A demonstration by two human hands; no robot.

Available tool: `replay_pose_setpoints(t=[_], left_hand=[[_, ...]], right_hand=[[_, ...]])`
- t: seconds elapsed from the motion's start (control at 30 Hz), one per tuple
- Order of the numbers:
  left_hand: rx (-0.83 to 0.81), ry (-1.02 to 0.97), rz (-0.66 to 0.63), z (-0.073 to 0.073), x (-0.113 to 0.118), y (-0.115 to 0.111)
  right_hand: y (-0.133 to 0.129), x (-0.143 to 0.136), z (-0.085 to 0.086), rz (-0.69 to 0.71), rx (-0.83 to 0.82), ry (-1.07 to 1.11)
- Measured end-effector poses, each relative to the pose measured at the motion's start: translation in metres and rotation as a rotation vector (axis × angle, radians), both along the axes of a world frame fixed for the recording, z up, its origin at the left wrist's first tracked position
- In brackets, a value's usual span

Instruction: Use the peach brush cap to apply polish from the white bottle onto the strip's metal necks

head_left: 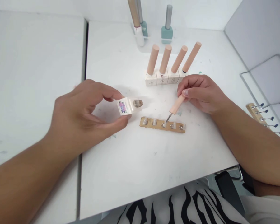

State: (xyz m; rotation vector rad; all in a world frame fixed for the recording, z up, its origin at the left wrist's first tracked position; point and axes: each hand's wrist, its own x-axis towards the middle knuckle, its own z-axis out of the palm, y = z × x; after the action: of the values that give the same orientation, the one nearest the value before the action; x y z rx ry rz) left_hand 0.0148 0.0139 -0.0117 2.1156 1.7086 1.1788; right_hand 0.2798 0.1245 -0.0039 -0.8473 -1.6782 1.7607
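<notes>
Between its thumb and index finger, my left hand [84,112] holds a small white square bottle [125,106], tilted to the right. The bottle has a purple flower picture and an uncapped neck. My right hand [198,93] pinches a peach cap [176,105] with a thin brush [169,117] pointing down. The brush tip is at the middle of a flat wooden strip [158,125] on the white table. Several small clear pieces on round metallic mounts stand along this strip. Whether the tip touches the middle piece is hard to tell.
Several white bottles [162,77] with tall peach caps stand in a row behind my right hand. Further back, a clear tray [151,48] holds teal and white bottles. At the right lie a wire stand [247,73] and another wooden strip [253,112] with dark-tipped pieces.
</notes>
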Motion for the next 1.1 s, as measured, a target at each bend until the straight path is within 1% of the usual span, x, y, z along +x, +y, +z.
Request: replay_pose_setpoints(t=[0.27, 0.5, 0.63, 0.83, 1.1], left_hand=[[0.006, 0.008, -0.019, -0.0045, -0.0043, 0.0015], [0.005, 0.021, -0.025, -0.0016, -0.0022, 0.0014], [0.011, 0.023, -0.022, -0.0006, -0.0008, 0.0013], [0.025, 0.049, -0.029, -0.0018, -0.0022, 0.0019], [0.019, 0.017, -0.025, -0.0019, -0.0024, 0.0014]], right_hand=[[0.0004, 0.0017, -0.0005, -0.012, -0.016, 0.035], [-0.0013, -0.0004, 0.0009, -0.018, 0.015, 0.002], [-0.0007, -0.0008, 0.0014, -0.045, 0.004, -0.004], [0.0000, 0.0012, -0.0002, -0.009, 0.018, 0.005], [-0.0006, 0.0010, 0.0012, -0.035, 0.006, 0.008]])
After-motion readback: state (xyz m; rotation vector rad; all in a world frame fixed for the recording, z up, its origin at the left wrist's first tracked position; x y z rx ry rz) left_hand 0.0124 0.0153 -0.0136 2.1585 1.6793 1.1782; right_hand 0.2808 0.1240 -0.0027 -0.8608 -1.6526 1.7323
